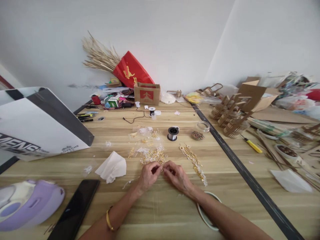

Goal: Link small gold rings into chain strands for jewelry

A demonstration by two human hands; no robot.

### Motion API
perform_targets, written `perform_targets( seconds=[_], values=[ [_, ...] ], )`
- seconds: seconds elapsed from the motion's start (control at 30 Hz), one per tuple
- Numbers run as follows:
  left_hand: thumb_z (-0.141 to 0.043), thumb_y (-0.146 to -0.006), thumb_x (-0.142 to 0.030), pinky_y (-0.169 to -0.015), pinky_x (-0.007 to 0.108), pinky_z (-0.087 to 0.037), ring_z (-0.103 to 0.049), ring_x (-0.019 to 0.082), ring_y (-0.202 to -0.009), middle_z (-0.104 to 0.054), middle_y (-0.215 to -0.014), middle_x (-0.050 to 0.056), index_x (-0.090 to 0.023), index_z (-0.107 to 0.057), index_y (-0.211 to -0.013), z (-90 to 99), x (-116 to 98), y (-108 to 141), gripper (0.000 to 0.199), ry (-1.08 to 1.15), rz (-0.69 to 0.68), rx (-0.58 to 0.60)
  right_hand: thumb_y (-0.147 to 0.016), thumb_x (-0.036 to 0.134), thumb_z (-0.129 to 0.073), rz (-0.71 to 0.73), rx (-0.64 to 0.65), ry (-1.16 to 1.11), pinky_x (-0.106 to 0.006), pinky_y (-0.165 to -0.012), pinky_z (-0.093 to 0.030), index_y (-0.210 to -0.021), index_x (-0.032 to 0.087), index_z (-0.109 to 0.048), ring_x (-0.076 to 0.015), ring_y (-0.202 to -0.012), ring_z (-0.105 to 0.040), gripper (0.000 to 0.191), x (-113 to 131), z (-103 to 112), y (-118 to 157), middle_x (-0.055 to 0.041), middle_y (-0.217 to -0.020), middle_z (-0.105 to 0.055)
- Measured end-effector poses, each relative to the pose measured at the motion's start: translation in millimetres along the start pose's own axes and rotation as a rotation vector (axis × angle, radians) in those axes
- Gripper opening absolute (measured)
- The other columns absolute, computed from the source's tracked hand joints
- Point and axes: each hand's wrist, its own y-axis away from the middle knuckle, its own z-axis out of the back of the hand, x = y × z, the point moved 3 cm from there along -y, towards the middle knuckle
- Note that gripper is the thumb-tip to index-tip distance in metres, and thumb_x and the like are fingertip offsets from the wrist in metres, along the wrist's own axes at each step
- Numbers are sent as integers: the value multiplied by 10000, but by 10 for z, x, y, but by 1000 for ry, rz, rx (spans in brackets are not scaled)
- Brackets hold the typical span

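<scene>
My left hand [150, 174] and my right hand [177, 175] meet fingertip to fingertip just above the table [155, 213]. Each is closed in a pinch; whatever sits between the fingertips is too small to name. Right behind them lies a heap of gold and clear beads [153, 156]. Strung gold and clear chains [193, 161] rest to the right of my right hand. Beyond the heap stands a black spool of fine wire [173, 133]. A crumpled white tissue [112, 167] lies left of my left hand.
A black phone [75, 208] and a purple-white case [31, 205] lie at the left front, below a large white box [42, 126]. A pale ring [208, 223] is under my right forearm. Rightward are a glass jar [203, 126], a yellow-handled screwdriver [253, 145] and small woven baskets [231, 125].
</scene>
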Motion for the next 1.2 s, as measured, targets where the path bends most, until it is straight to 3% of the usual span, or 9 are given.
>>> perform_targets(
  seconds=[0.13,0.8,0.9,1.1,1.2],
  values=[
    [-509,-831,-323,-569,222,-379,-506,131,-591,-594,-618,26,-156,-596,-662,-33,30,5,253,10,14,10,-857,256,-515,53,-35,65,-239,-540,-435,-864,207,-578,-123,-561,-532,80,-52,-11,4,-13,-729,-624],
    [-497,-814,-281,-540,210,-369,-455,105,-533,-515,-562,-1,-146,-555,-638,-4,-72,-49,229,-80,-9,55,-878,202,-479,165,-57,78,-269,-627,-438,-854,199,-608,-164,-695,-562,131,-92,48,-7,-44,-779,-617],
    [-503,-805,-275,-529,199,-368,-449,95,-520,-509,-553,-11,-145,-558,-639,46,-135,-68,218,-35,17,43,-881,204,-476,167,-79,73,-256,-599,-426,-848,195,-611,-150,-658,-545,139,-60,72,-4,-39,-766,-612],
    [-522,-812,-322,-517,188,-377,-477,95,-537,-530,-584,-13,-142,-571,-667,302,-128,-185,235,5,115,-102,-862,216,-510,91,-236,32,-240,-576,-427,-784,180,-602,-142,-635,-547,126,-53,144,-11,-30,-722,-626],
    [-538,-806,-277,-529,192,-394,-510,105,-574,-575,-645,7,-143,-606,-688,355,-60,-253,192,-92,81,-44,-852,225,-525,57,-277,-1,-242,-594,-443,-791,184,-614,-146,-654,-567,116,-100,157,-21,-25,-728,-638]
  ],
)
